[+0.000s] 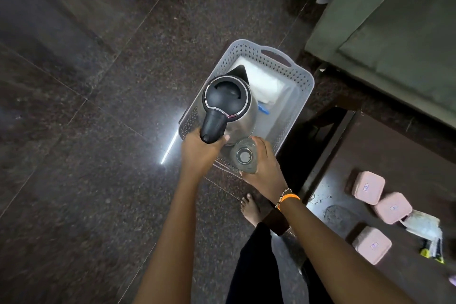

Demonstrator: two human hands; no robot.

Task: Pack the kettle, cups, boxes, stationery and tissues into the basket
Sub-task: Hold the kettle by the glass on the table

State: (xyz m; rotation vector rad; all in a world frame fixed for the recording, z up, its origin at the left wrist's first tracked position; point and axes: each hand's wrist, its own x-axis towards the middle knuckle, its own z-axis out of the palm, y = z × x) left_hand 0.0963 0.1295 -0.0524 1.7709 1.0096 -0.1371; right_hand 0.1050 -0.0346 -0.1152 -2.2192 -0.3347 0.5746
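Both arms reach forward — left hand (197,153) and right hand (265,168) clenched.

Blue item (263,109) — half behind kettle (228,103)

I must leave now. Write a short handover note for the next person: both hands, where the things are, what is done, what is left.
Left hand: grips the kettle by its handle, over the basket.
Right hand: holds a clear glass cup at the basket's near end.
Done: the white tissues and a blue item lie in the basket.
Left: set down kettle and cup; pack the three pink boxes and the packet from the table.
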